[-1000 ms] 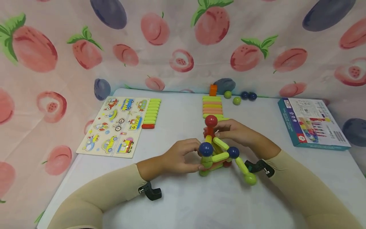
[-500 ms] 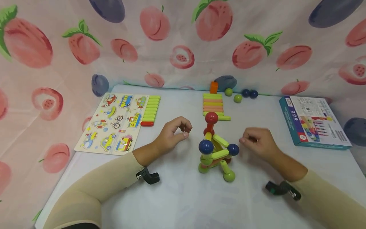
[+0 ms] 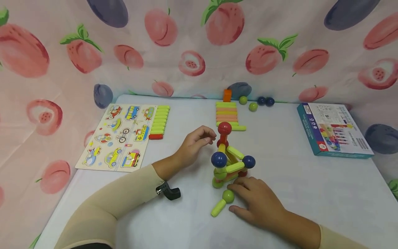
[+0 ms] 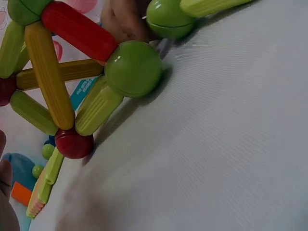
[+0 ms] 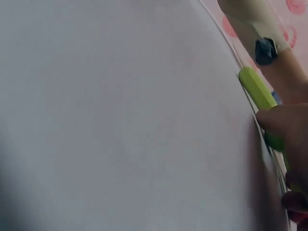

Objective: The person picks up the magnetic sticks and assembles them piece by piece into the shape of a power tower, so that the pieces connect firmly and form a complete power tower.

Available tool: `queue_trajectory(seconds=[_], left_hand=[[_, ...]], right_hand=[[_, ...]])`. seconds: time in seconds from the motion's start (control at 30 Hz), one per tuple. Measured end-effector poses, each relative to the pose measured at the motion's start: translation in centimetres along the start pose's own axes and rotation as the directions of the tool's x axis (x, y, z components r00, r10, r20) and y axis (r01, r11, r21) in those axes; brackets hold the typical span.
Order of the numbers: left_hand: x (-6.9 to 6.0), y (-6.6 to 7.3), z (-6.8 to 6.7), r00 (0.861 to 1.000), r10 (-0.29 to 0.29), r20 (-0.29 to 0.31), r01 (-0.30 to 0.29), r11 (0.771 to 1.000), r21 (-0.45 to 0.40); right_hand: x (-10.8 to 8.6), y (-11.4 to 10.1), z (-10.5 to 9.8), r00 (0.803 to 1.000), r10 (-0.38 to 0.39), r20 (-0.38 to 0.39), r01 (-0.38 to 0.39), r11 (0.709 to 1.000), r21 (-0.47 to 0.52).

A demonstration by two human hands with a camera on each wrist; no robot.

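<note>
A construction (image 3: 235, 168) of coloured rods and balls stands mid-table, with a red ball (image 3: 224, 128) at its top. The left hand (image 3: 193, 145) hovers just left of it, fingers loosely bent, nothing in them. In front of the construction lies a green ball (image 3: 228, 196) with a lime rod (image 3: 218, 208) pointing toward the lower left. Around the ball's right side is the right hand (image 3: 259, 204), forefinger behind and thumb in front; firm contact cannot be told. The left wrist view shows the construction's red rod (image 4: 79, 30) and yellow rod (image 4: 49, 74) up close.
A picture puzzle board (image 3: 116, 138) lies at the left beside a column of lime rods (image 3: 159, 119) and a red rod (image 3: 155, 136). Further rods (image 3: 226, 112), an orange block (image 3: 227, 95) and loose balls (image 3: 261, 101) lie at the back. A box (image 3: 335, 129) is at the right.
Both hands have left the construction. The ball with its rod, earlier at the construction's right, now lies apart in front. The right hand has come forward and left to it; the left hand stays beside the construction.
</note>
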State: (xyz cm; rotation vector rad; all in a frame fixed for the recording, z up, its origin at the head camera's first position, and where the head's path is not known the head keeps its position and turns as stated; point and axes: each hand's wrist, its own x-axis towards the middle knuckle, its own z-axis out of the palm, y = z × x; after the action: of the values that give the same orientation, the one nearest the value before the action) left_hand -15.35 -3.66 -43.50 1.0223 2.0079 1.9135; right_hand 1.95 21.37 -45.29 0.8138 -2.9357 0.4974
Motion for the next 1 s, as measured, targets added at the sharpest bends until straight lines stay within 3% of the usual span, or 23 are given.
queue_trajectory(seconds=[0.17,0.27,0.33,0.4,0.47,0.5,0.53,0.6,0.73,0.83,1.0], left_hand=[[0.5,-0.2,0.6,0.999,-0.036,-0.02,0.036,0.999,-0.016],[0.7,-0.2,0.8,0.998,-0.06,-0.011,0.06,0.998,-0.028],[0.8,-0.1,0.8,0.997,-0.071,-0.002,0.071,0.997,-0.027],[0.9,0.1,0.8,0.997,-0.082,0.006,0.082,0.996,-0.024],[0.9,0.1,0.7,0.996,-0.093,0.015,0.093,0.995,-0.021],[1.0,0.1,0.6,0.995,-0.098,0.019,0.098,0.995,-0.023],[1.0,0.2,0.6,0.994,-0.102,0.024,0.103,0.994,-0.025],[1.1,0.2,0.5,0.994,-0.106,0.031,0.107,0.994,-0.031],[1.2,0.4,0.6,0.995,-0.092,0.04,0.094,0.995,-0.043],[1.3,0.5,0.7,0.996,-0.077,0.044,0.08,0.996,-0.051],[1.5,0.7,0.9,0.997,-0.066,0.05,0.069,0.996,-0.054]], right_hand=[[0.5,-1.0,0.5,0.999,0.0,0.05,-0.006,0.992,0.125],[0.5,-1.0,0.0,0.995,0.024,0.094,-0.046,0.969,0.242],[0.2,-0.6,-1.2,0.988,0.036,0.147,-0.086,0.933,0.35],[0.0,0.0,-3.0,0.983,0.038,0.179,-0.12,0.875,0.47],[-0.1,0.6,-5.4,0.986,0.039,0.165,-0.126,0.822,0.556],[-0.1,0.8,-6.7,0.992,0.038,0.121,-0.102,0.811,0.577],[0.1,1.0,-8.1,0.997,0.048,0.06,-0.074,0.816,0.573],[0.7,1.2,-10.6,0.994,0.07,-0.08,-0.018,0.855,0.519],[2.4,1.6,-13.9,0.94,0.096,-0.326,0.023,0.939,0.342],[3.6,1.9,-14.4,0.922,0.065,-0.383,0.048,0.96,0.277],[4.6,2.4,-13.3,0.937,-0.008,-0.348,0.103,0.961,0.255]])
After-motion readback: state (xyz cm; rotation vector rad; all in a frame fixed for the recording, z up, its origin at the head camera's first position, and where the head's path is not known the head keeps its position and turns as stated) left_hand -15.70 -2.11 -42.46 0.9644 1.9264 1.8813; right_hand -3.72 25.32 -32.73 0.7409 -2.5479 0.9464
